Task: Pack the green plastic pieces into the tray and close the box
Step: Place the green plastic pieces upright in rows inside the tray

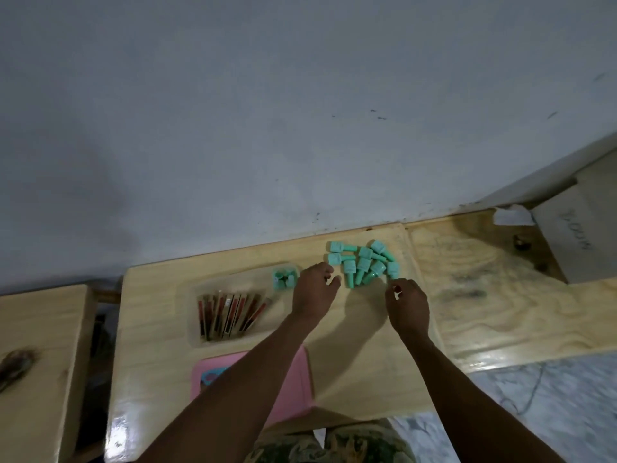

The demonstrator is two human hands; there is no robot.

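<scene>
Several green plastic pieces (362, 265) lie in a loose pile on the wooden table, near the wall. A clear tray (233, 282) sits to the left of the pile; a few green pieces (284, 279) fill its right end and a row of red and tan packets (230, 312) fills its middle. My left hand (314, 292) hovers between the tray and the pile, fingers apart, nothing in it. My right hand (407, 305) is just below the pile's right edge, thumb and forefinger close together beside one green piece; whether it grips that piece is unclear.
A pink box lid (300, 379) lies on the table near me, partly under my left forearm. A second wooden table (484, 289) adjoins on the right, with a grey carton (574, 235) at its far end. Another wooden surface (43, 345) stands at the left, across a gap.
</scene>
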